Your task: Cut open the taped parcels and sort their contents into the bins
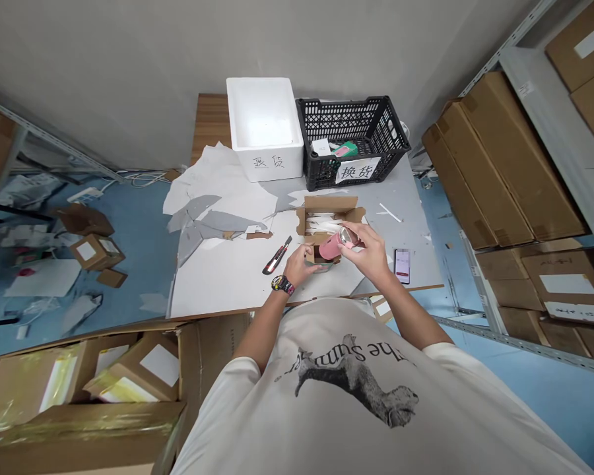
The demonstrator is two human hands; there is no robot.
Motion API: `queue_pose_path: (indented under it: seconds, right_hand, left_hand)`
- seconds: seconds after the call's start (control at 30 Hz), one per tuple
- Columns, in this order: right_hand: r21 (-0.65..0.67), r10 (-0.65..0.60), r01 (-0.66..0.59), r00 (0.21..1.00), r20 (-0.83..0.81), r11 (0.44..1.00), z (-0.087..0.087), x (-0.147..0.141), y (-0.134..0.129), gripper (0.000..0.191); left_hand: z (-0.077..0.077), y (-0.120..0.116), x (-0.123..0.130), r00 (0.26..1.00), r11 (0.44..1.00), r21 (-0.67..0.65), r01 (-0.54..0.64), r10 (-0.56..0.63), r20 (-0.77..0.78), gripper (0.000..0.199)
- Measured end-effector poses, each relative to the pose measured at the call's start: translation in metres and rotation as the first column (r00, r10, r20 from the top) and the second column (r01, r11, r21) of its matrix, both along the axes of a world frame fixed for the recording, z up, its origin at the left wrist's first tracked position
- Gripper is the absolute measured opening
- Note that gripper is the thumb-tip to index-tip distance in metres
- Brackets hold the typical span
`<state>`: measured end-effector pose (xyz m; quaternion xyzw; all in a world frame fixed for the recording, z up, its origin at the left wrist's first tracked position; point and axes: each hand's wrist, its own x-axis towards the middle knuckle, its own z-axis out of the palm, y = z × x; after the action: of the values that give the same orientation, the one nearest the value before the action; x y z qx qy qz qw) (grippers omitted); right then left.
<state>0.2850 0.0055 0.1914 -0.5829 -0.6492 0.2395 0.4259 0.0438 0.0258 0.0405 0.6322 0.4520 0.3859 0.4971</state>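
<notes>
My right hand [369,252] grips a pink cylinder with a shiny silver end [330,247], held tilted. Its pink end points down left, at the mouth of a small cardboard box [321,266]; whether it is partly inside I cannot tell. My left hand [299,265], with a watch on the wrist, is closed on the left side of that small box. Just beyond both hands stands an open brown carton [331,203] with white paper-like packing [321,223] inside. A red and black box cutter [277,256] lies left of my left hand.
At the back of the table [202,290] stand a white foam box [264,161] and a black plastic crate [351,132] holding small boxes. A phone [402,266] lies at the right. Torn white sheets [228,178] cover the left side. Cartons [499,158] fill the right shelf.
</notes>
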Motion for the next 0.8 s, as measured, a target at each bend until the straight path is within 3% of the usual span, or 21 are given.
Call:
queue_pose_path:
  seconds: [0.37,0.57,0.8]
  right_hand:
    - [0.044,0.119,-0.134,0.961,0.250,0.990,-0.020,-0.015,-0.003,0.053]
    - [-0.049,0.183,-0.177,0.919,0.349,0.983,-0.054,-0.016,-0.008,0.049]
    - [-0.208,0.331,-0.258,0.769,0.547,0.943,-0.088,-0.019,-0.014,0.043]
  left_hand:
    - [-0.006,-0.007,0.004,0.988,0.998,0.051,0.047,-0.039,-0.148,0.058]
    - [-0.013,-0.009,0.002,0.978,0.992,0.121,0.041,-0.015,-0.208,0.052]
    - [-0.025,-0.019,0.005,0.971,0.980,0.189,0.060,-0.014,-0.239,0.041]
